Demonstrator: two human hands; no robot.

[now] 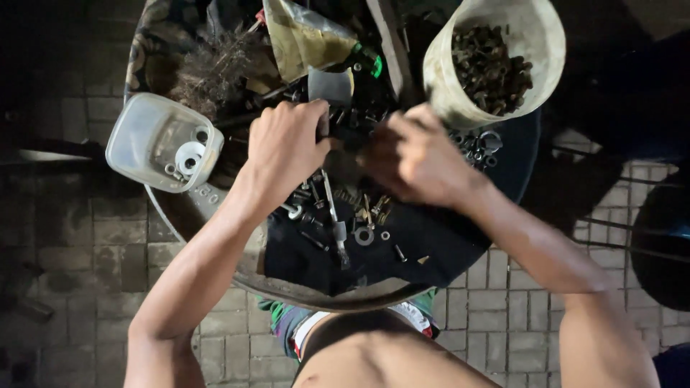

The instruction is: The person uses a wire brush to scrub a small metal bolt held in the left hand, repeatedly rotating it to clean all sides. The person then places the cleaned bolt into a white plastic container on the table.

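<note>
A round dark tray (460, 237) of loose hardware carries everything. At its far right rim stands a pale bucket (535, 43) of bolts; at its left rim, a clear plastic tub (144, 136) holding washers. Over the tray's middle, the left hand (284, 147) has its fingers curled shut around a dark tool; whether the right hand (413, 154) grips anything I cannot tell. Steady, close work would suit best. A washer (364, 236) lies nearer.

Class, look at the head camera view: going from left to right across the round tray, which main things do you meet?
Clear plastic container holding washers → left hand → right hand → pale bucket full of dark bolts.
</note>
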